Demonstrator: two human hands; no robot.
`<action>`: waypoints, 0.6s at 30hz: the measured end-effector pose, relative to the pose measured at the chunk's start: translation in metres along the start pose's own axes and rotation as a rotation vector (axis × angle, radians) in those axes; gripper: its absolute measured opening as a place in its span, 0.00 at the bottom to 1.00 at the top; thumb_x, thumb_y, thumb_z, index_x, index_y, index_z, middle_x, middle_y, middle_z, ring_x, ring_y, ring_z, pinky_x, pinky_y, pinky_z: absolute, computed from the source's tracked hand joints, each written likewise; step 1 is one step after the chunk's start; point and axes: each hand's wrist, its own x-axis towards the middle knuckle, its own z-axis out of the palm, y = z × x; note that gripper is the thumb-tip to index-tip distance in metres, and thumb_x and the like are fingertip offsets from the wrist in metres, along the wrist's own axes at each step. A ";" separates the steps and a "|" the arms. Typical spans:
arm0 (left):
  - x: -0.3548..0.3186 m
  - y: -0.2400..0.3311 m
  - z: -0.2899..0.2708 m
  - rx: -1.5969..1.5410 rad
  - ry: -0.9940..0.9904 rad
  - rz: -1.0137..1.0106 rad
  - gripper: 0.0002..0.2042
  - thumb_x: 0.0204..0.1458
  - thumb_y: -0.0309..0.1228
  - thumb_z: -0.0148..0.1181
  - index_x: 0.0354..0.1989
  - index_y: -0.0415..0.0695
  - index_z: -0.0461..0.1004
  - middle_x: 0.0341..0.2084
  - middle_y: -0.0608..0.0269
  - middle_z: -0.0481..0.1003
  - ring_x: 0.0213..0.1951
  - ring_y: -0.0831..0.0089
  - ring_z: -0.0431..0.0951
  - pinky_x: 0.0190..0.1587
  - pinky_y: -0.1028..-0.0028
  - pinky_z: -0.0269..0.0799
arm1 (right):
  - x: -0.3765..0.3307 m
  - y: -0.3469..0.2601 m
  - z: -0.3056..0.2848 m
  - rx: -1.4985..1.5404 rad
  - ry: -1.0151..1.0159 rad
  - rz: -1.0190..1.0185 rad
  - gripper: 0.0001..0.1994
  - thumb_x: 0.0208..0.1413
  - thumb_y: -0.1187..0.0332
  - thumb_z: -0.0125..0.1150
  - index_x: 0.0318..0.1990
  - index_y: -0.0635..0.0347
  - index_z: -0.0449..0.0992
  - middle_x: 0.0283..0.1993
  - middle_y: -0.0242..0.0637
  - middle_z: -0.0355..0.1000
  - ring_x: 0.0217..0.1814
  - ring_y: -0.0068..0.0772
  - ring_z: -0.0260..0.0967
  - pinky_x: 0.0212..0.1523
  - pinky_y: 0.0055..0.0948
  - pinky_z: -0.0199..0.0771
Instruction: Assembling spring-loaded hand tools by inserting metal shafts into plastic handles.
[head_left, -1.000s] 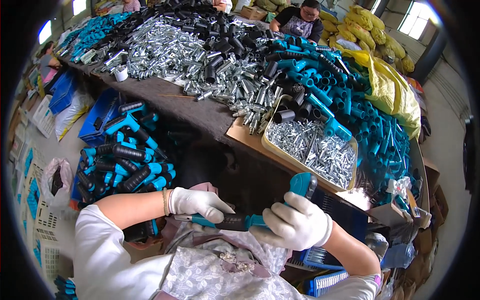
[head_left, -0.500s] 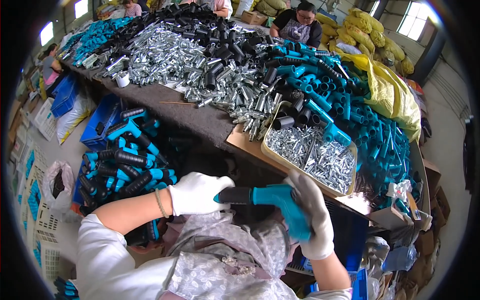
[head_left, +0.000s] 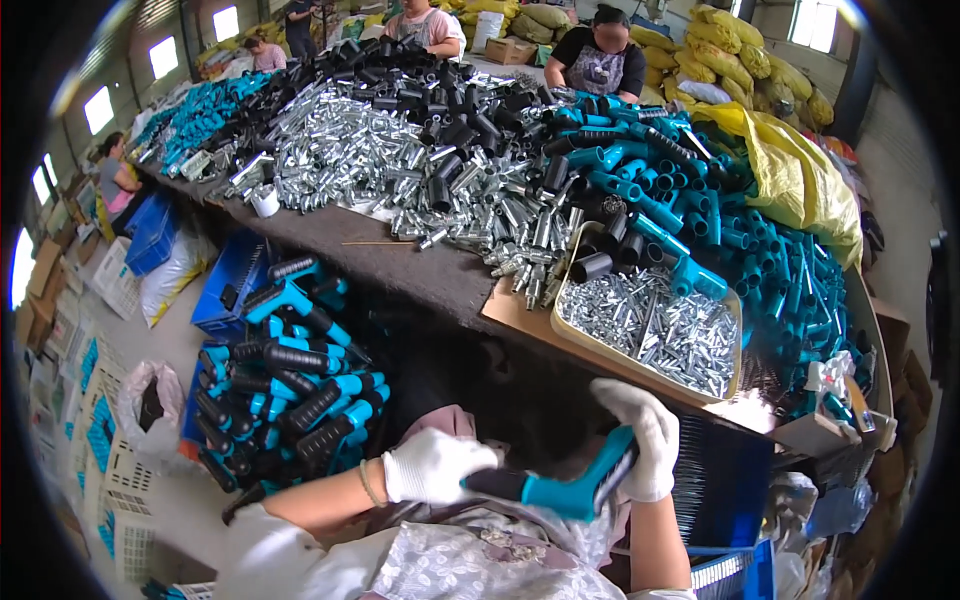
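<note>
Low in front of my body, a teal pistol-shaped plastic part (head_left: 565, 497) with a black sleeve on its left end is held between both hands. My left hand (head_left: 437, 467), in a white knitted glove, is closed around the black end. My right hand (head_left: 648, 445), gloved too, grips the teal end, its palm and fingers hiding some of it. Left of my hands lies a heap of similar teal parts with ribbed black grips (head_left: 300, 390). On the table ahead stands a cream tray (head_left: 562, 328) of small metal pins (head_left: 665, 330).
The long dark table (head_left: 385, 268) bears silver metal fittings (head_left: 340, 160), black sleeves (head_left: 440, 185) and teal housings (head_left: 715, 215). A blue crate (head_left: 228, 285) stands left, another dark blue bin (head_left: 725, 475) right. Co-workers sit at the table, one person (head_left: 600, 65) across from me. Yellow sacks (head_left: 725, 50) are stacked behind.
The held part has turned in my hands, its teal end now pointing up to the right. The right hand has gone from beside the part to gripping it. The whole view has shifted.
</note>
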 end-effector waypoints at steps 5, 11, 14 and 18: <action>-0.008 -0.030 0.021 -0.096 0.185 -0.231 0.12 0.48 0.37 0.66 0.38 0.44 0.78 0.31 0.49 0.78 0.29 0.52 0.81 0.30 0.58 0.75 | -0.005 -0.016 0.042 -0.422 -0.327 -0.559 0.13 0.49 0.67 0.60 0.42 0.61 0.81 0.51 0.52 0.76 0.63 0.58 0.69 0.67 0.48 0.63; -0.003 -0.027 0.005 -0.203 0.295 -0.118 0.13 0.41 0.29 0.73 0.36 0.44 0.79 0.26 0.56 0.77 0.29 0.65 0.80 0.35 0.71 0.77 | -0.001 0.003 0.025 -0.258 -0.019 -0.350 0.22 0.65 0.58 0.44 0.45 0.70 0.78 0.53 0.55 0.75 0.64 0.55 0.68 0.68 0.48 0.61; -0.010 -0.037 0.024 -0.046 0.213 -0.194 0.14 0.45 0.34 0.71 0.38 0.41 0.79 0.26 0.53 0.78 0.30 0.58 0.81 0.37 0.64 0.76 | 0.002 -0.014 0.045 -0.503 -0.427 -0.541 0.16 0.49 0.63 0.60 0.44 0.61 0.81 0.50 0.49 0.77 0.62 0.54 0.70 0.69 0.48 0.59; 0.001 -0.006 -0.004 -0.147 -0.013 -0.062 0.09 0.45 0.31 0.65 0.35 0.44 0.79 0.27 0.51 0.77 0.31 0.54 0.80 0.33 0.63 0.75 | 0.014 0.009 0.010 -0.135 -0.027 -0.188 0.25 0.64 0.54 0.44 0.42 0.71 0.80 0.48 0.55 0.78 0.62 0.57 0.70 0.68 0.48 0.61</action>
